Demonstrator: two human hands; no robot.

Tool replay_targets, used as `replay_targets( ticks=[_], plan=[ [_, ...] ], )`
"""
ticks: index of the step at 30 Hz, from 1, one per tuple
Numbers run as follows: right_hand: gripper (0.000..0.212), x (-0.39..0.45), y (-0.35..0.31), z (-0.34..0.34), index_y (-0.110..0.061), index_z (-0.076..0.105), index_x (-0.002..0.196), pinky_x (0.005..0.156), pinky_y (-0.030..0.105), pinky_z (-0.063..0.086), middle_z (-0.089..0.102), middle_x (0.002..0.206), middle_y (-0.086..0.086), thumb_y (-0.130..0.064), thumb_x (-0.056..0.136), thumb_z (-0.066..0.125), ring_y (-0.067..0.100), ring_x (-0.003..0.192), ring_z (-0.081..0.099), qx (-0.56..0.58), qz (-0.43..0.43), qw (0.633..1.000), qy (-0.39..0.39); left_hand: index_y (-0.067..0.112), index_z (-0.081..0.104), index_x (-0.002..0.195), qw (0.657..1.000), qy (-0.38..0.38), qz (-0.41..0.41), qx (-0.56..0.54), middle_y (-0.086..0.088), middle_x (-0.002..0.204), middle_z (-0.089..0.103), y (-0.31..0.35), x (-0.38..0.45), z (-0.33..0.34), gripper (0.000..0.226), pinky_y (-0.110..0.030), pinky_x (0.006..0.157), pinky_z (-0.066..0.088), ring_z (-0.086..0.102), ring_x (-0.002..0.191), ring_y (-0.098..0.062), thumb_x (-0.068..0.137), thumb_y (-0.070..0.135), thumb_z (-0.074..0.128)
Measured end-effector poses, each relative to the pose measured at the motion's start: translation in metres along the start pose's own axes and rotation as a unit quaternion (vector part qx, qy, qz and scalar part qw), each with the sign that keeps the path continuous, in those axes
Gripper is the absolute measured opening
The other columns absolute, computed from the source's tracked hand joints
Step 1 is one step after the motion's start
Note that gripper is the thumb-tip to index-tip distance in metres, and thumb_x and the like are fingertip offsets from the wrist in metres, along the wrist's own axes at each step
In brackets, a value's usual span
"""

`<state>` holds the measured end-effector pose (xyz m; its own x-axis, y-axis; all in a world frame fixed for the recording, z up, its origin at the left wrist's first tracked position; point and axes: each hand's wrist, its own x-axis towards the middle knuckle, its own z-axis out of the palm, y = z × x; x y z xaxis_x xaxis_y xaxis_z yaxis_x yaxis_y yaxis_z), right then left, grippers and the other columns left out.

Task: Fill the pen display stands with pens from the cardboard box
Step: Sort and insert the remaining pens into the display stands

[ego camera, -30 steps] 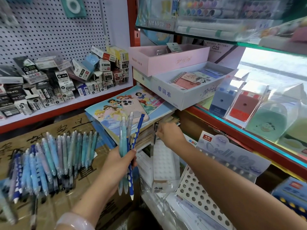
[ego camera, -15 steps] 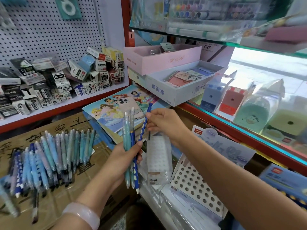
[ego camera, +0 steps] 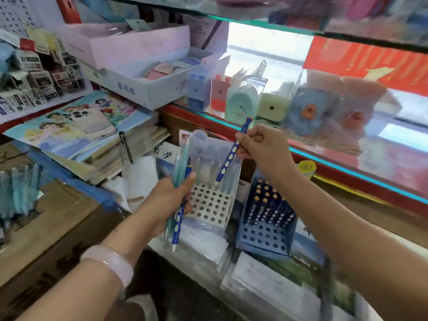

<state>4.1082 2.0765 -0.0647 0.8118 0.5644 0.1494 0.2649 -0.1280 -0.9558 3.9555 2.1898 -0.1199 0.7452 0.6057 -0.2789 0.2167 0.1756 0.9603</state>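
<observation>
While my right hand [ego camera: 261, 144] pinched a dark blue pen with pale oval dots [ego camera: 231, 154] near its upper end, thumb and curled fingers closed on the barrel, the pen hung tilted with its lower tip just above the white perforated display stand [ego camera: 209, 206]. That stand stood between my two hands, a few light pens already upright in its back rows below its translucent header card [ego camera: 208, 144]. My left hand [ego camera: 171, 195] was wrapped round a small bundle of pens [ego camera: 179, 172], pale teal ones and another dotted blue one, their tips pointing down past my palm. Just right of the white stand stood a blue perforated display stand [ego camera: 266, 235], its back rows filled with dark blue pens and its front holes bare. On the brown cardboard box [ego camera: 58, 218] at my left lay a row of blurred light blue pens [ego camera: 18, 188]. A pale pink bangle [ego camera: 111, 262] circled my left wrist
</observation>
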Motion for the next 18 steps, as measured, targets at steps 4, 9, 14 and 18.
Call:
replay_targets(
  ticks=[4,9,14,18],
  plan=[
    [0.016,-0.038,0.032,-0.046,-0.014,0.056,0.075,0.068,0.035,0.058,0.066,0.065,0.004,-0.019,0.088,0.064,0.011,0.06,0.066,-0.148,0.007,0.988,0.044,0.013,0.046,0.079,1.0,-0.026,-0.01,-0.002,-0.002,0.058,0.04,-0.013,-0.003,0.022,0.021,-0.022,0.041,0.037,0.039,0.044,-0.012,0.093,0.029,0.051],
    [0.017,-0.081,0.066,-0.069,-0.009,0.055,0.094,0.069,0.046,0.052,0.067,0.081,0.011,-0.026,0.091,0.059,0.028,0.075,0.063,-0.295,-0.013,0.955,0.034,0.012,0.044,0.086,0.999,-0.029,0.006,0.03,-0.005,0.062,0.043,-0.021,-0.006,0.037,0.013,-0.024,0.042,0.038,0.04,0.046,-0.015,0.093,0.018,0.052],
    [0.015,-0.093,0.091,-0.064,-0.008,0.05,0.093,0.067,0.043,0.048,0.065,0.086,0.016,-0.022,0.093,0.055,0.03,0.075,0.059,-0.336,-0.014,0.941,0.036,0.011,0.045,0.09,0.999,-0.025,0.025,0.039,-0.005,0.063,0.045,-0.026,-0.007,0.046,0.012,-0.027,0.045,0.038,0.042,0.044,-0.014,0.092,0.019,0.054],
    [0.017,-0.091,0.101,-0.057,-0.006,0.05,0.09,0.065,0.044,0.048,0.065,0.082,0.018,-0.021,0.093,0.056,0.031,0.071,0.059,-0.343,-0.029,0.938,0.041,0.012,0.045,0.089,0.999,-0.034,0.025,0.025,-0.005,0.062,0.044,-0.027,-0.009,0.05,0.012,-0.025,0.043,0.038,0.042,0.043,-0.014,0.092,0.018,0.054]
  ],
)
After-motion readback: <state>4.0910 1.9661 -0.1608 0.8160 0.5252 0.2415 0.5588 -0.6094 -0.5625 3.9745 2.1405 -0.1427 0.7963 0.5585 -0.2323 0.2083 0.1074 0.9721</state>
